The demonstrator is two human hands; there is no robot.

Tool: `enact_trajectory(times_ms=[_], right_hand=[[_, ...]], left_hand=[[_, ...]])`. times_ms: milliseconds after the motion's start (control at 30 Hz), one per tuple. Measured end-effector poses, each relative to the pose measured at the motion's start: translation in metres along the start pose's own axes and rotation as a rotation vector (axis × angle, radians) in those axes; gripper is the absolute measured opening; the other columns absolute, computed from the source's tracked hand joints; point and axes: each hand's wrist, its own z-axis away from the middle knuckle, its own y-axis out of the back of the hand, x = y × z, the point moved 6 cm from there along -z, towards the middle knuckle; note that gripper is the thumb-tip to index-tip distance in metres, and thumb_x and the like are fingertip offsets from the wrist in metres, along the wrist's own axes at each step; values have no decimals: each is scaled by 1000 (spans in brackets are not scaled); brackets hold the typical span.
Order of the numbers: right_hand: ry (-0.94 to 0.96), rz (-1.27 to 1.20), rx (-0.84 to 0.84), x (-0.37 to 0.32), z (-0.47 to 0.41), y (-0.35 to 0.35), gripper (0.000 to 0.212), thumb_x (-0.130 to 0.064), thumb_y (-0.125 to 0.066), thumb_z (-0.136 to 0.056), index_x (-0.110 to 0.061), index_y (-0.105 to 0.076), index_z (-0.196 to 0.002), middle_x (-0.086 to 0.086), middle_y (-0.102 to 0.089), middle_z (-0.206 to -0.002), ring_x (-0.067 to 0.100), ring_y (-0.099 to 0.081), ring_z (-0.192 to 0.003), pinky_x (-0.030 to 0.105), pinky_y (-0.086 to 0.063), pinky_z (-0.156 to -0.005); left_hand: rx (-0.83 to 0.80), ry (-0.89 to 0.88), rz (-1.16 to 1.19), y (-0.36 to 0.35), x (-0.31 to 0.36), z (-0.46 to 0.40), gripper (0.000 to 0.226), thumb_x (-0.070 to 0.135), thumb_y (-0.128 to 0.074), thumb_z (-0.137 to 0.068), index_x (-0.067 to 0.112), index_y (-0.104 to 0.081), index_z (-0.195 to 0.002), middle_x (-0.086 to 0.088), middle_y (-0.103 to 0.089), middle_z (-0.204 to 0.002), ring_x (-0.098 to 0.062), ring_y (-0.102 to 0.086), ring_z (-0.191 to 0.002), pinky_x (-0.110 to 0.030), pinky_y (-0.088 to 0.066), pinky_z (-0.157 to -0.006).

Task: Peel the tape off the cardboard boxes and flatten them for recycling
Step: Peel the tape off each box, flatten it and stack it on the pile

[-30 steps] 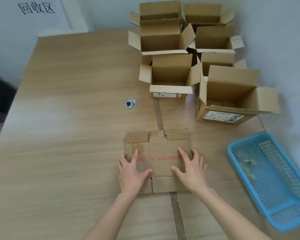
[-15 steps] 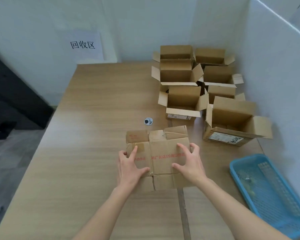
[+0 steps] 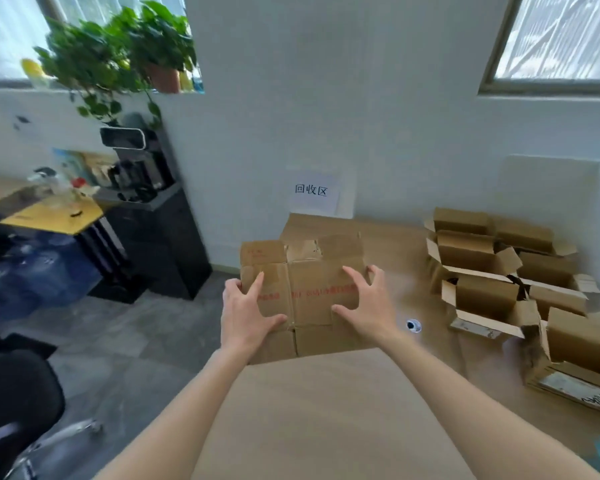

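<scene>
A flattened cardboard box with red print is lifted off the wooden table, held up flat between both hands. My left hand grips its left edge, thumb on the front and fingers behind. My right hand grips its right edge the same way. Several open, unflattened cardboard boxes stand in a cluster on the right side of the table. The nearest open box carries a shipping label.
A paper sign hangs on the wall beyond the table's far end. A metal cable grommet sits in the tabletop. Left of the table is grey floor with a black office chair, a black cabinet and potted plants.
Both hands went from pressing the flattened box on the table to gripping its edges and lifting it up and away. The view has swung up and to the left.
</scene>
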Motion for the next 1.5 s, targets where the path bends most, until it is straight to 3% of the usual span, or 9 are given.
enact_trajectory(times_ms=[167,367,567,900,1167,1367,1500], right_hand=[[71,-62,-17,-128,-8,-57,85,-34,-83,-79,-29,-40,-152,11,-15,-155,29,-22,-149,41,-33,-119],[149,-27,-5,-220,-31,-113,85,-41,-82,-78,-33,-40,-151,9,-17,-153,29,-30,-144,42,-42,-112],[167,-17,-31,-265,-73,-176,84,-44,-80,-77,-37,-39,-151,6,-17,-153,28,-37,-140,42,-50,-101],[92,-107,-53,-305,-185,-254,84,-41,-81,-79,-34,-40,-152,10,-16,-154,32,-36,-141,45,-43,-111],[-33,-45,49,-266,-229,-218,85,-43,-82,-74,-38,-41,-149,5,-16,-153,31,-40,-139,47,-47,-106],[-212,-28,133,-192,-229,-180,86,-38,-84,-76,-34,-42,-151,8,-16,-155,32,-38,-140,44,-41,-112],[-348,47,167,-135,-229,-164,86,-45,-82,-77,-41,-39,-151,2,-16,-157,26,-36,-142,43,-46,-102]], left_hand=[[94,20,-55,111,-79,-14,105,49,-87,-74,30,-29,-159,-5,-27,-133,-21,-33,-124,-41,-44,-104],[160,46,-94,181,-157,-42,103,48,-86,-75,29,-30,-159,-4,-27,-129,-21,-33,-120,-42,-46,-101],[163,85,-110,198,-224,-89,103,47,-86,-75,30,-30,-159,-4,-27,-129,-20,-36,-119,-43,-50,-97],[53,25,-246,211,-278,-229,107,49,-86,-75,29,-24,-160,-4,-26,-126,-20,-36,-116,-38,-49,-96],[-56,-65,-156,165,-247,-299,107,50,-86,-75,34,-22,-160,-5,-27,-133,-19,-39,-115,-39,-53,-93],[-185,-214,-76,87,-189,-334,105,50,-85,-76,37,-23,-159,-1,-27,-131,-14,-36,-114,-31,-51,-89],[-290,-297,-47,20,-156,-357,104,51,-86,-74,38,-25,-158,1,-30,-126,-15,-39,-113,-31,-52,-87]])
